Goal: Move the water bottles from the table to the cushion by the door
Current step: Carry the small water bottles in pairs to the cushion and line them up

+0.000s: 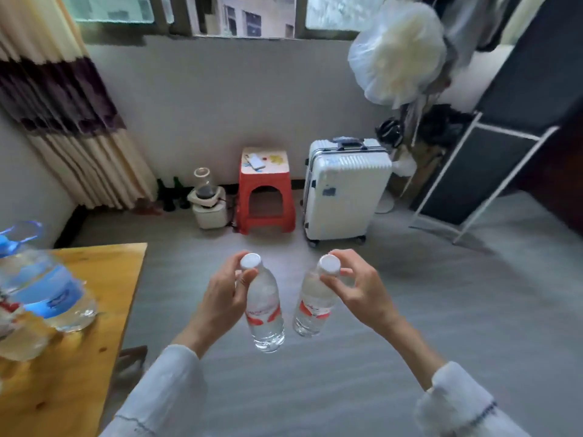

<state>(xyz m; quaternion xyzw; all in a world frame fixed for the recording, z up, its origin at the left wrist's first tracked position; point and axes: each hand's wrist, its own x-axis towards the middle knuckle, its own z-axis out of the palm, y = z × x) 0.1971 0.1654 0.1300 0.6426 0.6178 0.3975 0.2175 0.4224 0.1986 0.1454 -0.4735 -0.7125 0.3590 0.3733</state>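
Note:
I hold two small clear water bottles with white caps and red labels in the air above the grey floor. My left hand (pixel 222 287) grips the neck of the left bottle (pixel 264 310) just below its cap. My right hand (pixel 356 287) pinches the neck of the right bottle (pixel 312 305) the same way. Both bottles hang roughly upright, close together but apart. The wooden table (pixel 94 310) lies at my lower left. No cushion or door is in view.
A large blue-labelled water jug (pixel 47 288) stands on the table. Against the far wall are a red plastic stool (pixel 265 190), a white suitcase (pixel 344 190), a small white appliance (pixel 208 200) and a curtain (pixel 63 121). A dark wardrobe frame (pixel 492 159) stands at right.

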